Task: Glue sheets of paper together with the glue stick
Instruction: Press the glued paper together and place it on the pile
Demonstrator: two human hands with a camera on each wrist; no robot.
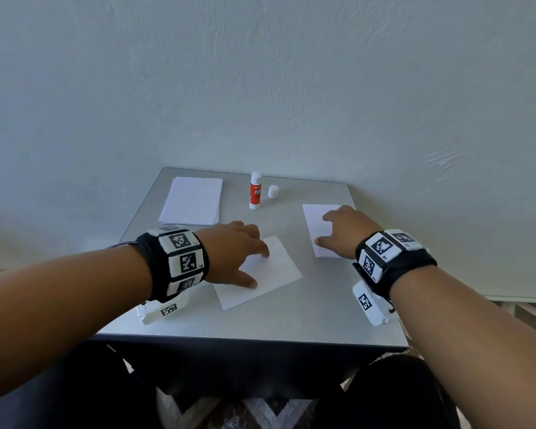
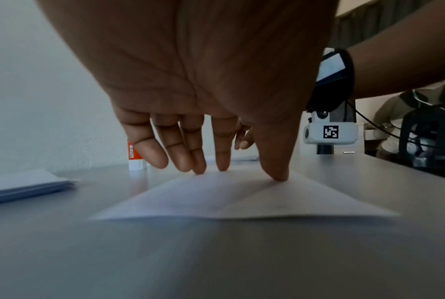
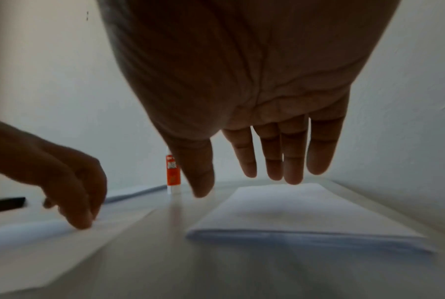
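Note:
An orange-and-white glue stick (image 1: pixel 255 190) stands upright and uncapped at the back of the grey table (image 1: pixel 260 323), its white cap (image 1: pixel 273 191) beside it. My left hand (image 1: pixel 257 268) rests with thumb and straight fingertips (image 2: pixel 198 170) on a single white sheet (image 1: pixel 273 274) lying askew in the middle. My right hand (image 1: pixel 322 229) is spread, fingers (image 3: pixel 292 174) straight, over a thin white pile of sheets (image 1: pixel 316 222) at the right. Whether they touch the pile (image 3: pixel 305 212), I cannot tell. Neither hand grips anything. The glue stick (image 3: pixel 172 174) shows behind my right thumb.
A stack of white paper (image 1: pixel 192 201) lies at the back left of the table, against a pale wall (image 1: pixel 260 88). My knees are under the near table edge. A seated person (image 2: pixel 405 121) and cables show far right in the left wrist view.

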